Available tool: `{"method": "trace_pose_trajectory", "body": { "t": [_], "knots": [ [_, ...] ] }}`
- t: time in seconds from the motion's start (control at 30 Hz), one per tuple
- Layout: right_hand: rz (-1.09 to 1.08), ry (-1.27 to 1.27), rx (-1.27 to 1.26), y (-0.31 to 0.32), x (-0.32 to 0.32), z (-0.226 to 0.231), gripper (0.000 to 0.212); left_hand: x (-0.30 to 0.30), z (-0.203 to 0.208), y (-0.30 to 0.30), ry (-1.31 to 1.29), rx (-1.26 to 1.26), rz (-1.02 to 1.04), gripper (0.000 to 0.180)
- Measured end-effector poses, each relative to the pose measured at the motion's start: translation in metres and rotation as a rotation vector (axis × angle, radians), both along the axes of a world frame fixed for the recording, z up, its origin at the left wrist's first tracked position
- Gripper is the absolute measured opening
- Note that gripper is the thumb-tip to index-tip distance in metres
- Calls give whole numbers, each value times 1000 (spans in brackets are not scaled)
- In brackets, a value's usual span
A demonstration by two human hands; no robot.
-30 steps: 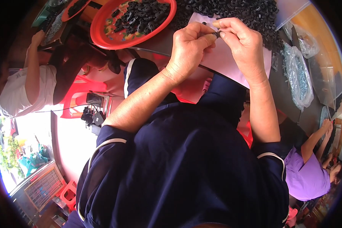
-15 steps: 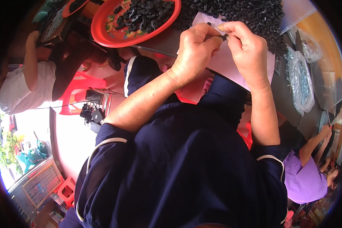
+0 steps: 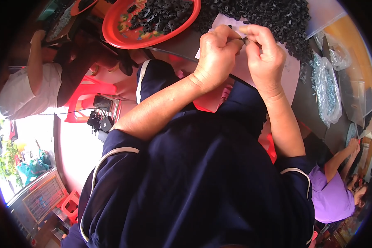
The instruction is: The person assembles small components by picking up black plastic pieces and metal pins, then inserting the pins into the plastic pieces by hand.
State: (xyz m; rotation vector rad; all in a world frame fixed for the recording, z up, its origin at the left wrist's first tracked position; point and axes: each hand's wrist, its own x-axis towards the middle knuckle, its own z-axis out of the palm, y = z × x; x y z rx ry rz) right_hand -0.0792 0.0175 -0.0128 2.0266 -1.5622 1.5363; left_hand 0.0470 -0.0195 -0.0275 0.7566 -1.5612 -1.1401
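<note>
My left hand (image 3: 220, 51) and my right hand (image 3: 265, 56) meet over a pale pink sheet (image 3: 288, 74) at the table's near edge. Between their fingertips is a small black part (image 3: 243, 40), mostly covered by the fingers. The left thumb and forefinger pinch it, and the right thumb and forefinger close on its other side. Just beyond my hands, a big heap of small black plastic parts (image 3: 273, 16) spreads over the table. To the left, a red basin (image 3: 111, 35) with a flowered bottom holds more black pieces (image 3: 163, 16), longer and ribbed.
Clear plastic bags (image 3: 327, 89) of small silvery pieces lie on the dark table (image 3: 308, 97) at right. A person in white (image 3: 33, 89) sits at left, and one in purple (image 3: 331, 194) works at lower right. Red stools (image 3: 72, 204) stand on the floor.
Both hands stay together at nearly the same spot, with the right hand slightly shifted left and its wrist tilted. The basin and table appear shifted a little in view.
</note>
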Motion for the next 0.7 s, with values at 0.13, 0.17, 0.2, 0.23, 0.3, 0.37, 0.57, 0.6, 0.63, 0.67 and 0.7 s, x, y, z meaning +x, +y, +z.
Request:
{"method": "trace_pose_trajectory", "body": {
  "t": [0.13, 0.17, 0.2, 0.23, 0.3, 0.37, 0.57, 0.6, 0.63, 0.67, 0.7],
  "knots": [
    [64, -264, 143, 6, -3, 0, 30, 3, -1, -2, 71, 107, -77, 7],
    [66, -335, 226, 9, -4, 1, 30, 5, 2, -1, 58, 167, -101, 7],
    [62, -335, 224, 12, -3, 2, 30, 5, 4, -1, 45, 227, -126, 9],
    [62, -377, 274, 15, -2, 3, 28, 5, 4, -1, 43, 225, -126, 9],
    [63, -420, 323, 18, -2, 1, 27, 4, 4, -1, 115, 231, -117, 9],
    [-12, -85, 237, 19, -5, -4, 24, 5, 4, -2, 102, 212, -113, 8],
    [-102, 189, 20, 16, 2, -12, 30, 0, 1, 2, 143, 224, -76, 5],
    [-82, 166, 49, 19, 3, -10, 32, 0, 0, 2, 174, 221, -65, 5],
    [-81, 159, 47, 19, 2, -11, 32, 0, 0, 2, 168, 219, -64, 5],
    [-45, 150, 63, 19, 1, -12, 33, -1, 0, 3, 177, 212, -68, 4],
    [-10, 140, 79, 20, 2, -12, 34, 0, 1, 3, 186, 205, -75, 4]
  ]
}}
